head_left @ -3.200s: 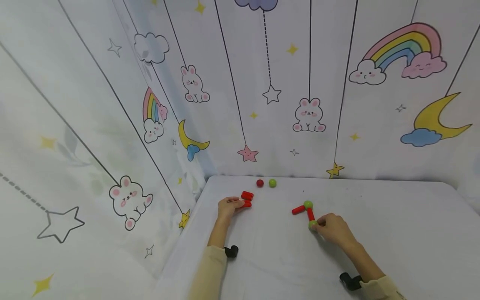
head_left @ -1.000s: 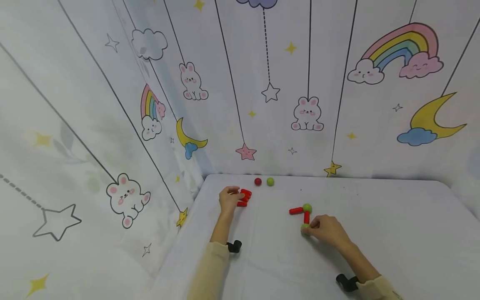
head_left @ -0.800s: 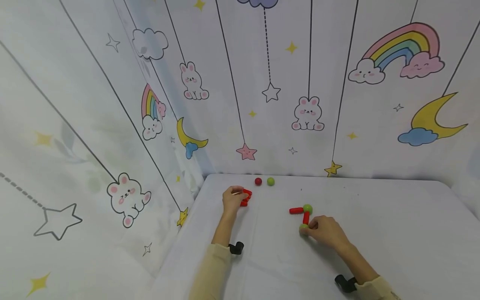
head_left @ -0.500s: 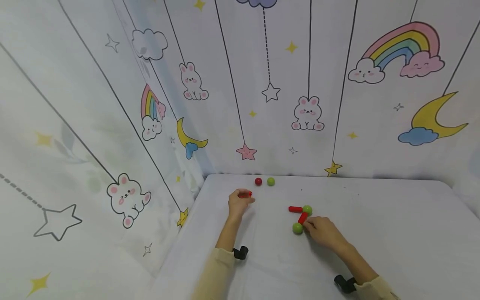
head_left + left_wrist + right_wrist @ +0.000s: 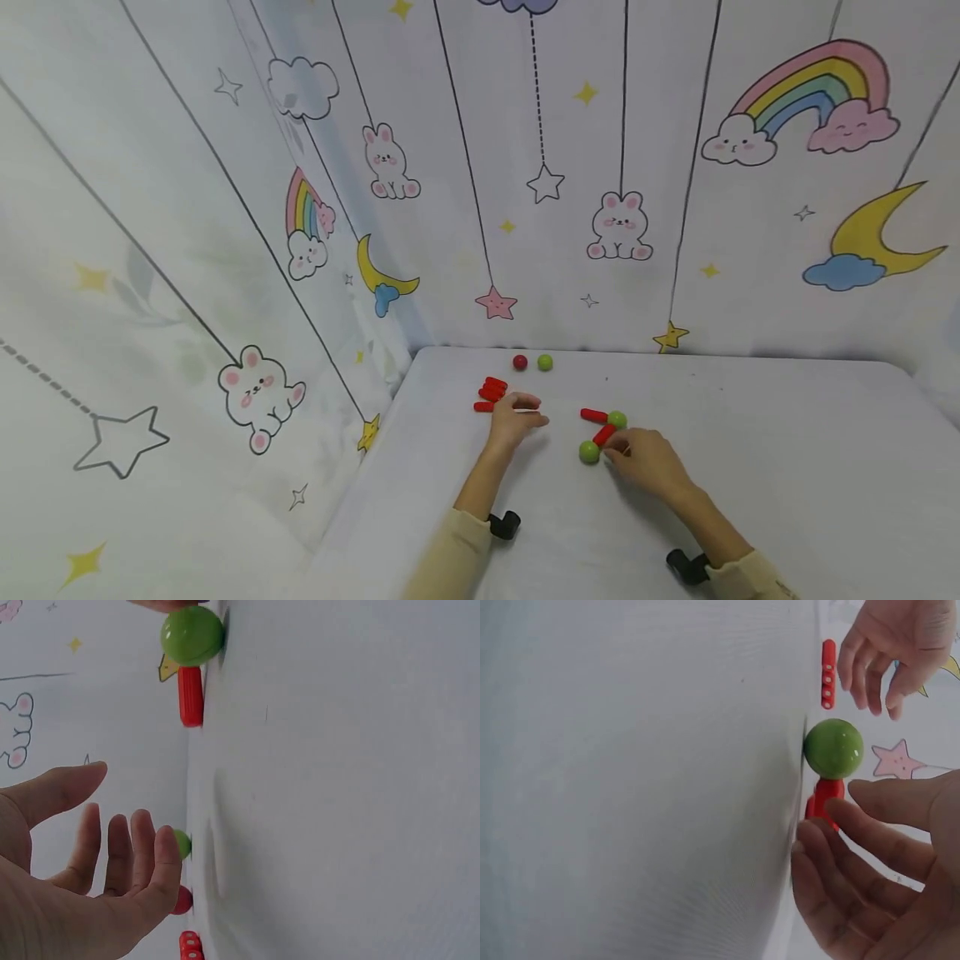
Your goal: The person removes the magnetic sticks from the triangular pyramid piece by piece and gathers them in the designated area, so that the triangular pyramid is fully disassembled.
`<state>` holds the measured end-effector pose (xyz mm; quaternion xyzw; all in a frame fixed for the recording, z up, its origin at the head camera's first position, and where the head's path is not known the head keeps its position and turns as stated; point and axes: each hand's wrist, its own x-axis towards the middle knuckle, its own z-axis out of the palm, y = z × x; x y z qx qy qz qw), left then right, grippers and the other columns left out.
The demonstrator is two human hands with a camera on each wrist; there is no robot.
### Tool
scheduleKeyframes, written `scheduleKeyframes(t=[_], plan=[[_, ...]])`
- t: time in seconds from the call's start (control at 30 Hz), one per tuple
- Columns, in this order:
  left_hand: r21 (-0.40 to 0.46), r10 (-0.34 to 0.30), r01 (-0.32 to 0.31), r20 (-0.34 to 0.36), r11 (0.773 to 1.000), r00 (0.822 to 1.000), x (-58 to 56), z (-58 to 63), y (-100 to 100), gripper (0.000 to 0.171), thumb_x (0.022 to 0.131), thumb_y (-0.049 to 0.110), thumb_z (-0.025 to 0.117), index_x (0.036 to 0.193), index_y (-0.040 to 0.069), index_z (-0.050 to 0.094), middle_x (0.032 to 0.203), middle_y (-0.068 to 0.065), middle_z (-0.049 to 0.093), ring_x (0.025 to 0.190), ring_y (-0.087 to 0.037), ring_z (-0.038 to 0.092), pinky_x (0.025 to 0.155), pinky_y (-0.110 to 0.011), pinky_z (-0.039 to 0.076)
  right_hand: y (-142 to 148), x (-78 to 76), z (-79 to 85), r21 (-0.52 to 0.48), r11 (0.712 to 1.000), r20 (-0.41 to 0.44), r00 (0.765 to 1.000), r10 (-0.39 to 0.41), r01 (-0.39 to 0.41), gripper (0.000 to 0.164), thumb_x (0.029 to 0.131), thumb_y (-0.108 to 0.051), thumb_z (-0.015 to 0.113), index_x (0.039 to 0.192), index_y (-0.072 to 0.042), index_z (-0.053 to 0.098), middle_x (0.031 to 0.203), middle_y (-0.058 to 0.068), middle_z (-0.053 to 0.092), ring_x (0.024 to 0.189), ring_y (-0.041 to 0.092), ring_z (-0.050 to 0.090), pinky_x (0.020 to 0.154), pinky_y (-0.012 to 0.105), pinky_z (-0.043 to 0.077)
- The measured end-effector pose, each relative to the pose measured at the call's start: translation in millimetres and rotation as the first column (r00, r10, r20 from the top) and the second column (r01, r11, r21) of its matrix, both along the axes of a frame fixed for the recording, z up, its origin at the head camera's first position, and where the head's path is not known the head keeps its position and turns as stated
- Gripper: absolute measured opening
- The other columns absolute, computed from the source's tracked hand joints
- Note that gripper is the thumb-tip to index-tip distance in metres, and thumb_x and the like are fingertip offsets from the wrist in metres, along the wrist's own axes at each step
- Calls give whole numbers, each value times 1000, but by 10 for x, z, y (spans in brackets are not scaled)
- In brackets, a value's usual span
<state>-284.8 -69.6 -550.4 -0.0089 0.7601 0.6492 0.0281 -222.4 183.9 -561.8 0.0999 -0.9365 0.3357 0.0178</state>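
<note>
On the white table (image 5: 750,467) lies a small chain: a red stick (image 5: 592,414), a green ball (image 5: 617,419), a second red stick (image 5: 603,435) and a lower green ball (image 5: 589,452). My right hand (image 5: 618,450) pinches the second red stick (image 5: 825,793) just behind the green ball (image 5: 833,748), thumb on one side and fingers on the other. My left hand (image 5: 525,419) hovers with relaxed fingers between the chain and a pile of red sticks (image 5: 491,392), holding nothing. In the left wrist view the left hand (image 5: 112,832) is spread loosely, apart from the green ball (image 5: 193,635).
A loose red ball (image 5: 520,362) and a loose green ball (image 5: 545,362) lie near the back wall. Cloth walls printed with rabbits and rainbows close the table at the back and left. Bare tabletop stretches to the right.
My left hand has let go of the red stick pile and moved right toward the chain. My right hand has swung the lower green ball and its stick leftward.
</note>
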Motion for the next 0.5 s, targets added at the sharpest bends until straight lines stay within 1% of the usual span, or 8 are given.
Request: scheduleKeyframes(t=[0.07, 0.17, 0.2, 0.27, 0.33, 0.4, 0.5], plan=[[-4, -33, 33, 18, 999, 999, 35, -23, 65, 33, 85, 3, 83, 116, 0, 71, 112, -8, 69, 94, -18, 68, 86, -33, 60, 0, -9, 2, -7, 1000, -7, 1000, -24, 24, 9, 93, -17, 78, 99, -11, 79, 87, -3, 70, 77, 13, 63, 61, 28, 53], [0, -57, 57, 42, 998, 997, 86, -33, 158, 32, 85, 4, 83, 115, 3, 72, 111, -5, 69, 95, -17, 67, 87, -32, 59, -8, -25, 19, -25, 999, -31, 999, -44, 44, 11, 91, -16, 81, 100, -11, 78, 93, 1, 70, 81, 17, 65, 60, 28, 55], [3, -60, 60, 48, 998, 997, 104, -33, 189, 32, 85, 4, 84, 115, 4, 72, 111, -4, 69, 95, -16, 66, 86, -32, 59, -7, -33, 24, -30, 999, -49, 998, -45, 44, 11, 91, -15, 81, 100, -10, 77, 96, 3, 70, 84, 19, 66, 62, 30, 57], [8, -65, 65, 52, 998, 996, 144, -26, 250, 32, 84, 2, 84, 113, 5, 73, 110, -4, 69, 94, -16, 67, 85, -32, 59, -4, -48, 30, -23, 999, -101, 994, -50, 48, 13, 90, -13, 82, 101, -9, 77, 104, 8, 70, 90, 24, 68, 69, 37, 60], [19, -73, 72, 61, 997, 995, 183, -28, 310, 32, 83, 0, 85, 112, 5, 73, 109, -4, 69, 91, -16, 68, 84, -32, 59, 1, -68, 35, -5, 998, -157, 986, -64, 64, 16, 88, -12, 83, 103, -8, 77, 111, 13, 69, 98, 30, 67, 79, 46, 61], [20, -77, 76, 71, 997, 994, 218, -42, 369, 32, 82, -1, 85, 110, 6, 73, 108, -3, 69, 89, -15, 68, 83, -31, 60, 9, -94, 37, 27, 997, -202, 977, -67, 74, 23, 88, -11, 83, 108, -5, 77, 118, 18, 66, 106, 37, 64, 90, 56, 58], [7, -91, 91, 87, 996, 992, 257, -76, 443, 31, 82, -1, 84, 109, 8, 73, 108, -4, 69, 88, -15, 68, 83, -32, 60, 15, -133, 58, 86, 993, -212, 975, -61, 81, 34, 88, -11, 82, 120, -3, 74, 132, 26, 62, 120, 46, 58, 99, 64, 51]])
